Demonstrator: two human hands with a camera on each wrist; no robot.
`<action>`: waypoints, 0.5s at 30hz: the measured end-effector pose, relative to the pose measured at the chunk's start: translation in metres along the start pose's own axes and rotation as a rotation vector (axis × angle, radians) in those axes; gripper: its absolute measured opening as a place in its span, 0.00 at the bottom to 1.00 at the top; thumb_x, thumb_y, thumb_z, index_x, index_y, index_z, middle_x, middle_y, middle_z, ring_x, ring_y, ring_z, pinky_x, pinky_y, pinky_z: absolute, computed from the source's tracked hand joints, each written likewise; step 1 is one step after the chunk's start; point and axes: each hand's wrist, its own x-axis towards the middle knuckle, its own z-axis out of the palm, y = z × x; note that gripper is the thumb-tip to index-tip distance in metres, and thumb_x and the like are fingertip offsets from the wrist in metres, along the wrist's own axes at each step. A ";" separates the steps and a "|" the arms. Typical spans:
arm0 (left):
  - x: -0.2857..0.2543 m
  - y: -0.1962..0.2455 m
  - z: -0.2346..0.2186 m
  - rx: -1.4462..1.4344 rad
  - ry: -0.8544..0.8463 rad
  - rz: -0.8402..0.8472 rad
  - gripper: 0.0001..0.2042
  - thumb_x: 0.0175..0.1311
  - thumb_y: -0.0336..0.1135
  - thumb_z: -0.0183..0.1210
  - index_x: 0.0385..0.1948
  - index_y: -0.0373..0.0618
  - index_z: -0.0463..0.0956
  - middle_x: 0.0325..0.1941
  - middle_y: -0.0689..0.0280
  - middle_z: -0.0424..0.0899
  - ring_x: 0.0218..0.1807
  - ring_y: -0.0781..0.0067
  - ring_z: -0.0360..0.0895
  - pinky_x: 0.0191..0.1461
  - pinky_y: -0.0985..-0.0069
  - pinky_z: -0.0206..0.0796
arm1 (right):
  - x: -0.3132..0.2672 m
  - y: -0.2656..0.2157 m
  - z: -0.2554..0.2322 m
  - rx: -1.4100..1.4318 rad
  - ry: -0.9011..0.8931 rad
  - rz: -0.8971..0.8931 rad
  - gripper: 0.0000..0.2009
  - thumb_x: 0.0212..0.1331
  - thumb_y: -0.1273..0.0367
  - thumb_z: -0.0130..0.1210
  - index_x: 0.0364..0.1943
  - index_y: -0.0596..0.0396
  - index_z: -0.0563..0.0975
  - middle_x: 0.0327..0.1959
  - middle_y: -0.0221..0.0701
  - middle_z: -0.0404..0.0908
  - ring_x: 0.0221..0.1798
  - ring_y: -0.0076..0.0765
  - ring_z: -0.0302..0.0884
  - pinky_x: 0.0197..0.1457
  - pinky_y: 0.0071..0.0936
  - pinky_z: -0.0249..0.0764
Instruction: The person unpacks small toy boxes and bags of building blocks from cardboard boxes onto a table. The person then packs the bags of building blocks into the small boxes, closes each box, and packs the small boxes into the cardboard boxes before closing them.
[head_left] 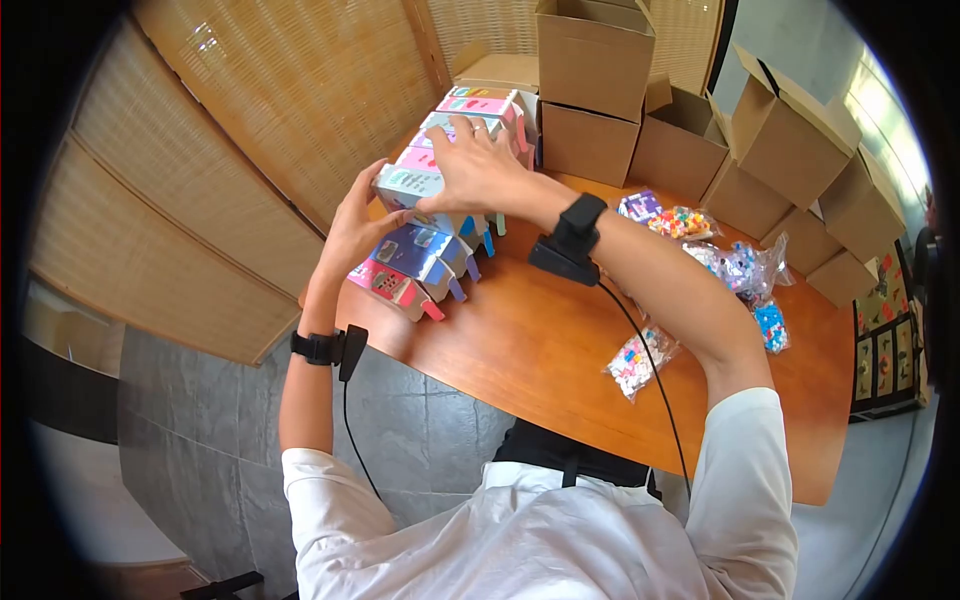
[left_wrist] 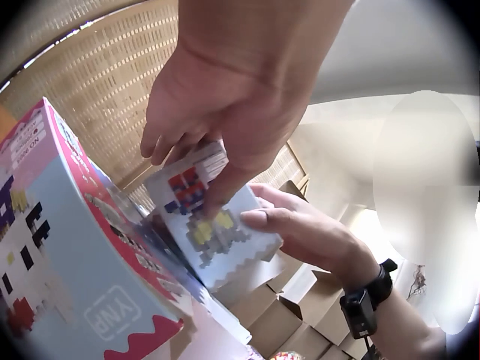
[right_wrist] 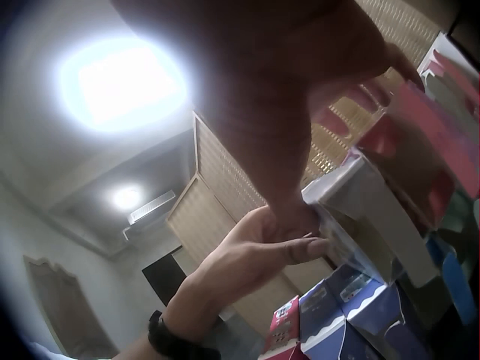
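Observation:
A white and light-blue box with a pixel-figure print is held between both hands within a row of small boxes. The left hand grips its near left side, thumb across the front. My right hand spreads over the top, with its thumb at the box's near face. In the right wrist view, the left hand pinches the lower edge of the white box. Just in front stand dark blue boxes and a red-pink box, their end flaps open.
Pink and white boxes continue the row behind. Open cardboard cartons line the table's back and right. Bags of colourful small pieces lie on the wooden table to the right. A woven screen stands behind on the left.

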 end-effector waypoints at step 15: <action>-0.002 -0.009 0.007 -0.099 0.050 0.002 0.36 0.64 0.25 0.69 0.74 0.38 0.61 0.68 0.54 0.77 0.71 0.62 0.74 0.75 0.65 0.64 | -0.075 0.014 0.039 0.109 0.532 -0.160 0.31 0.56 0.61 0.69 0.60 0.67 0.72 0.64 0.54 0.72 0.73 0.61 0.65 0.79 0.53 0.55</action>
